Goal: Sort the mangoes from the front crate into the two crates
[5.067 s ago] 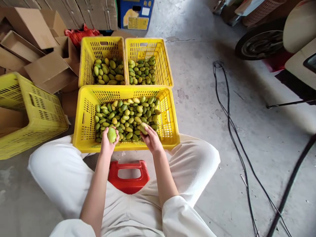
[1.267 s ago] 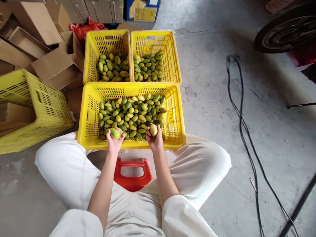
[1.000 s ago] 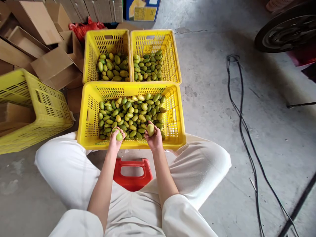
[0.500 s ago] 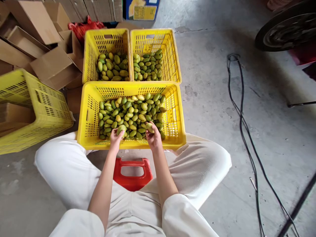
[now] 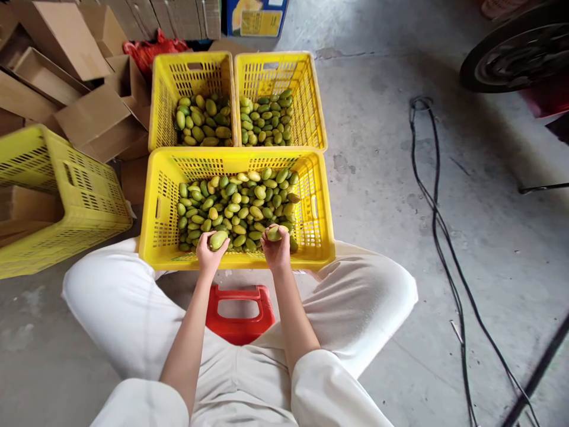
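My left hand [image 5: 210, 255] is closed around a yellow-green mango [image 5: 218, 239], thumb on its right side. Another mango [image 5: 274, 233] sits in the fingers of my right hand [image 5: 277, 252], partly covered by them. Both hands hover over the near rim of a large yellow crate [image 5: 240, 261]. Inside that crate lies a heap of small oval mangoes [image 5: 231, 201], some green and some yellower. Beyond it stand two narrower yellow crates, one at the left [image 5: 192, 65] and one at the right [image 5: 311, 101], each with mangoes in the bottom.
Open cardboard boxes [image 5: 93, 115] are piled at the far left, behind a tilted yellow crate [image 5: 89, 184]. A red plastic stool [image 5: 240, 329] shows between my legs. Black cables [image 5: 438, 219] run along the concrete floor at the right, below a wheel [image 5: 511, 59].
Both mangoes have been turned in my fingers, and the left one now shows lengthwise. My right hand has shifted slightly to the right. The crates have not moved.
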A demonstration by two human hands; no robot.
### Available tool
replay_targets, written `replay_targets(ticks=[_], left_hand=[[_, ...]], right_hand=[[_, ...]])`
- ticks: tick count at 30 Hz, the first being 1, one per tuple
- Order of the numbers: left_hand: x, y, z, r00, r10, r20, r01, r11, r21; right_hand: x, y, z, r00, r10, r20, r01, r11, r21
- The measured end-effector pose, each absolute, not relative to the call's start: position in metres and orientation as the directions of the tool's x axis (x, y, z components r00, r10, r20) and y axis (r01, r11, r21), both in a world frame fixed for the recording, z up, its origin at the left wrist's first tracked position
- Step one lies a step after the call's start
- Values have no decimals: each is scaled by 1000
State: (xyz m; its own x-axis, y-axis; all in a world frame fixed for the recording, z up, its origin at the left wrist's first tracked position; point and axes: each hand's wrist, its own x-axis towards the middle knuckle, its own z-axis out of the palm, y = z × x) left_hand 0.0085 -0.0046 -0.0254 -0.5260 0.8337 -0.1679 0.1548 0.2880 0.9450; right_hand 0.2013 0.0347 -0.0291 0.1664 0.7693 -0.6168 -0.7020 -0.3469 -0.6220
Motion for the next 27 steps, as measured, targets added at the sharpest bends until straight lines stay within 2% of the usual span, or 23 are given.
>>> replay_targets(ticks=[3, 5, 9, 12, 14, 18, 27], left_hand=[[14, -4, -25, -542, 832, -121, 168, 248, 954], [17, -4, -27, -552, 827, -105, 178, 240, 954], [19, -7, -35, -548, 832, -90, 226, 251, 941], [21, -10, -40, -506, 856, -102, 274, 272, 923], [23, -11, -42, -516, 849, -109, 280, 288, 916], [25, -10, -43, -571, 814, -109, 228, 285, 931], [22, -4, -41, -545, 814, -201, 38, 263, 964]], right_hand=[[198, 33, -34, 214, 756, -619, -611, -391, -689], [194, 29, -39, 308, 754, -580, -446, -424, -788], [186, 20, -49, 539, 785, -305, -3, -361, -933], [180, 16, -53, 552, 823, -133, 178, -272, -946], [177, 16, -53, 520, 847, -111, 219, -258, -941], [172, 18, -52, 500, 857, -126, 191, -251, -949], [172, 15, -55, 577, 817, -25, 173, -151, -973]])
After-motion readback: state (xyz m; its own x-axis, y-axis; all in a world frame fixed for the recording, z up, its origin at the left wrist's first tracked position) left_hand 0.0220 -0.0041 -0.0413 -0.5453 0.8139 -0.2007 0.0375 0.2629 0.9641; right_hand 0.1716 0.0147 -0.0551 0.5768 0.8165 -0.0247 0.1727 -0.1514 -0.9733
